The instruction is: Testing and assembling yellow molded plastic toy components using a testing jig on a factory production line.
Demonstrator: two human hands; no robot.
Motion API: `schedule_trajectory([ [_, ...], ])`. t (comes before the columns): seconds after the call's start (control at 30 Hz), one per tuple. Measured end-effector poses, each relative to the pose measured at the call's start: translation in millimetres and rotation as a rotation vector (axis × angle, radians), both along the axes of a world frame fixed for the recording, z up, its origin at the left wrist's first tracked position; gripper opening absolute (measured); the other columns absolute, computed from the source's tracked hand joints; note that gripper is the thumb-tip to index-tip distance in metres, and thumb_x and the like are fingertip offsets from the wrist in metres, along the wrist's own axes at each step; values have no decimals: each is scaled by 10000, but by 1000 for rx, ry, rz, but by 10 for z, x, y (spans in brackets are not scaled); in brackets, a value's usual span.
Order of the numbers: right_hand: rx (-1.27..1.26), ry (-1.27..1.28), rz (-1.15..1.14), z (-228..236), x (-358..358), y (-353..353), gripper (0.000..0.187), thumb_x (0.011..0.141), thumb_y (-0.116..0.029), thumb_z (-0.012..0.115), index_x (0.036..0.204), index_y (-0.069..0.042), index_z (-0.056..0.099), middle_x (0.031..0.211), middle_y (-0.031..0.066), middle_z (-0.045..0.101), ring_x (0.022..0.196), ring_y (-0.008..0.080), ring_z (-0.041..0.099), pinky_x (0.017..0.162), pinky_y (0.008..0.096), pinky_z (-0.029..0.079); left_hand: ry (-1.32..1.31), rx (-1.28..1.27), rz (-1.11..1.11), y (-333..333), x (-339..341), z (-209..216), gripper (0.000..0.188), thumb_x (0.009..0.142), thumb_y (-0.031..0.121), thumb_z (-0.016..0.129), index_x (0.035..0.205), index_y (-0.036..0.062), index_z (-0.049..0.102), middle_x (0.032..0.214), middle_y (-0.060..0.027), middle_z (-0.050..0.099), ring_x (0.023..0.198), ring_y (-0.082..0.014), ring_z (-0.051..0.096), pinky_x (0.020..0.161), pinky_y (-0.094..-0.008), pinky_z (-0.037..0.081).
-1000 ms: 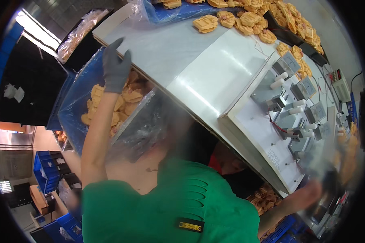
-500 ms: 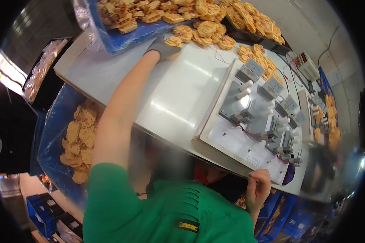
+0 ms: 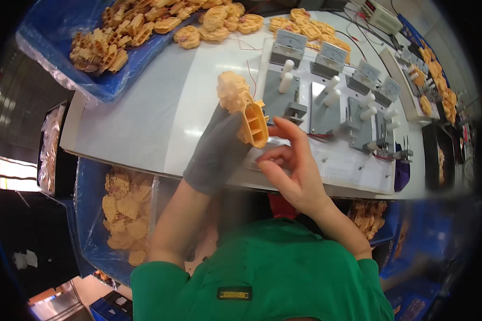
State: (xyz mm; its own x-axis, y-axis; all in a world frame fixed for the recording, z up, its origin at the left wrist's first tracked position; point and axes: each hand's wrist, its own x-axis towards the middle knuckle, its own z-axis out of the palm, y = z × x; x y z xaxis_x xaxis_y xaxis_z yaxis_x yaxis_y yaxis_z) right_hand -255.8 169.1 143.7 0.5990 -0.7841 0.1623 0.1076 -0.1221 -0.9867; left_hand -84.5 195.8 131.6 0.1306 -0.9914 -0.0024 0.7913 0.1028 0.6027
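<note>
My left hand [image 3: 218,147], in a dark grey glove, grips a yellow-orange molded plastic part [image 3: 256,124] above the table's front edge. A hollow end with inner ribs faces right; the lumpy far end points up and left. Bare, my right hand [image 3: 296,166] hovers just right of the part with curved fingers and thumb apart, nothing visible between them. Behind it stands a test fixture [image 3: 329,159] with grey plates, white posts and several panel meters [image 3: 290,40] along its back.
At the far left a blue lined bin [image 3: 139,65] holds many similar parts. More parts [image 3: 214,24] lie loose on the white table [image 3: 128,125]. Below the left edge sits another bin of parts [image 3: 126,211]. Thin red wires and a power supply [image 3: 382,17] are toward the back right.
My left hand has come back from the loose parts beside the bin to mid-table, carrying one. My right hand has risen from the fixture's front edge and moved left toward it.
</note>
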Motion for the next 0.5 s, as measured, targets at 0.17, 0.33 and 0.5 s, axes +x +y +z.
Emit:
schedule_trajectory([
  [0.17, -252, 60, -48, 74, 69, -105, 506, 830, -70, 724, 1274, -24, 485, 1157, 128, 540, 864, 184, 637, 747, 293, 541, -338, 59, -59, 75, -47, 19, 484, 1017, 271, 457, 1434, 59, 338, 1348, -118, 513, 1202, -233, 545, 1020, -412, 451],
  [0.33, -560, 109, -92, 141, -12, -154, 474, 758, 0, 733, 1194, -19, 550, 1160, 140, 550, 899, 234, 622, 749, 313, 547, -897, 113, 35, 73, 186, 109, 621, 967, 488, 446, 1416, 61, 397, 1335, -158, 529, 1189, -253, 551, 986, -415, 465],
  [0.5, -638, 77, -177, 101, -13, -144, 514, 750, -24, 737, 1226, -38, 543, 1178, 142, 532, 954, 247, 583, 790, 324, 518, -947, 93, 43, 79, 307, 186, 484, 956, 338, 521, 1365, 84, 476, 1301, -134, 571, 1143, -238, 577, 870, -366, 518],
])
